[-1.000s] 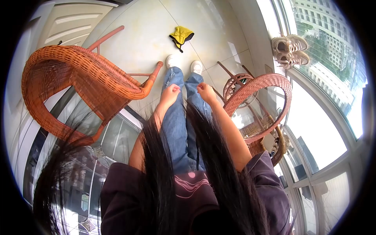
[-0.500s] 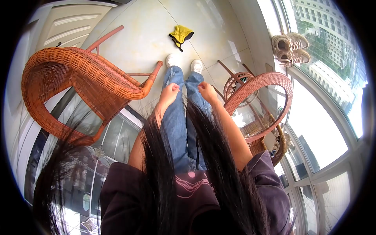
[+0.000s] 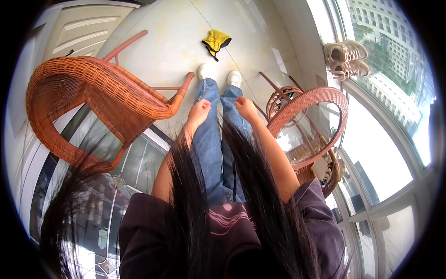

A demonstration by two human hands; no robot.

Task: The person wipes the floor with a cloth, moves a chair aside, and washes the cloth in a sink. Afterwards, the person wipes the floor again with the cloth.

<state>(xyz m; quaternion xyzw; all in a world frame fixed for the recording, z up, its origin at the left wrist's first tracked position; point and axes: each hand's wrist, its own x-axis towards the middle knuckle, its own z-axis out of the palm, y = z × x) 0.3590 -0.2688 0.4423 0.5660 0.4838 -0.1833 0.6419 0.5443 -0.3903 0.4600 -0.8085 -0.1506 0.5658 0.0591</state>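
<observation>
My left hand [image 3: 200,111] is curled closed in front of one leg of my blue jeans [image 3: 204,153]. Curled closed in the same way, my right hand [image 3: 245,108] hangs by the other leg. Nothing shows in either hand. On the floor beyond my white shoes [image 3: 234,78] lies a crumpled yellow cloth piece with black edging [image 3: 217,40], apart from both hands; its exact kind is unclear.
An orange wicker chair [image 3: 100,88] stands on my left. To my right are a reddish wicker chair [image 3: 302,104] and a small round rack [image 3: 278,104]. A pair of sneakers [image 3: 347,59] rests on the window sill. A panelled door [image 3: 88,25] is at upper left.
The whole view has shifted very slightly to the right. Both hands keep the same curled pose, and the yellow cloth piece stays on the floor.
</observation>
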